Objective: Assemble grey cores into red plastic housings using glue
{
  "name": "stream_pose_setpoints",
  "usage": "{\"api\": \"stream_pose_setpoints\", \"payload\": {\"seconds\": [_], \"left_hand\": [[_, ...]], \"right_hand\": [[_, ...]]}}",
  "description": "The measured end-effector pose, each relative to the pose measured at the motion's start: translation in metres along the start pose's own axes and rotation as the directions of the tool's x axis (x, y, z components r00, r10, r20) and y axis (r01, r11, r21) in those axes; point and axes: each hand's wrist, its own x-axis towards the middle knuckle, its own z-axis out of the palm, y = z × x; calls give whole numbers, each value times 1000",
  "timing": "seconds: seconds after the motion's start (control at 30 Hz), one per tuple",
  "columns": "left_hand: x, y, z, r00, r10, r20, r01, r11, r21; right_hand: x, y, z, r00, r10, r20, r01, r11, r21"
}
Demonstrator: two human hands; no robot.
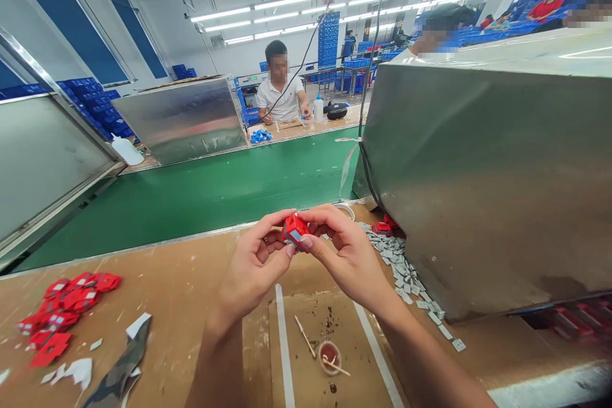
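A small red plastic part [295, 230] with a grey patch and dark edge is held up over the workbench between both hands. My left hand [253, 261] grips its left side, with thumb and fingertips closed on it. From the other side my right hand [342, 252] pinches it, the thumb on its lower right face. Below the hands, a small round cup [329, 357] holds dark reddish liquid, with a stick leaning in it. A cotton swab [305, 336] lies just left of the cup, among dark drips.
Red parts [67, 306] are heaped at the left beside a camouflage strip [119, 363]. Small grey pieces [401, 264] lie along a large metal box [488, 178] on the right. A green conveyor belt [215, 191] runs beyond the bench; a person [282, 89] sits across it.
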Motion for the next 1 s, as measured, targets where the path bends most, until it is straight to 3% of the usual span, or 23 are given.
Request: {"api": "stream_pose_setpoints", "payload": {"seconds": [0.23, 0.4, 0.6, 1.0], "left_hand": [[1, -1, 5, 994, 40, -97, -33, 997, 75], [0, 0, 1, 1000, 18, -9, -19, 999, -31], [3, 1, 0, 997, 72, 36, -67, 988, -136], [3, -5, 4, 996, 73, -41, -70, 995, 71]], "right_hand": [[-1, -5, 1, 997, -80, 1, 80, 991, -110], [-2, -5, 3, 994, -107, -14, 106, 990, -88], [-3, -3, 5, 998, -41, -42, 40, 999, -21], [-3, 2, -2, 999, -39, 4, 39, 996, -74]]}}
